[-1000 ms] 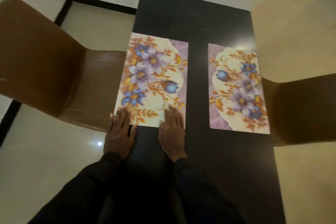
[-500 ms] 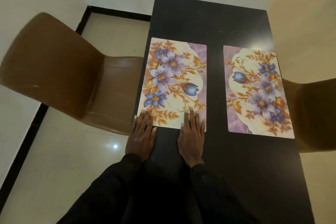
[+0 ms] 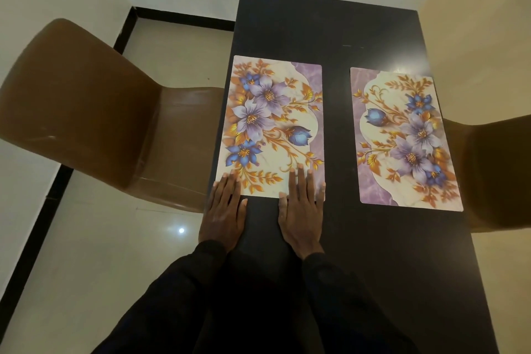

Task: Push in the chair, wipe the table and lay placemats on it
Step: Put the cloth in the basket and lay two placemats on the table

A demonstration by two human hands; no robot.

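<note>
table point(image 3: 330, 23) looks bare and clean, wiping's probably done | both chairs point(image 3: 86, 112) tucked in at the sides | two mats down, left mat point(image 3: 273, 123) and right mat point(image 3: 402, 138) | left hand point(image 3: 224, 210) and right hand point(image 3: 301, 210) flat, open, fingertips pressing the left mat's near edge, gripping nothing | pretty much finished imo

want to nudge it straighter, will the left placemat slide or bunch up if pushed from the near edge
The left placemat lies dead flat with crisp straight edges, so it looks fairly stiff and should slide rather than bunch. The table shows glare, so probably smooth and slippery. Both hands, left hand and right hand, lie flat on its near edge, which suggests light pressure moves it.
</note>
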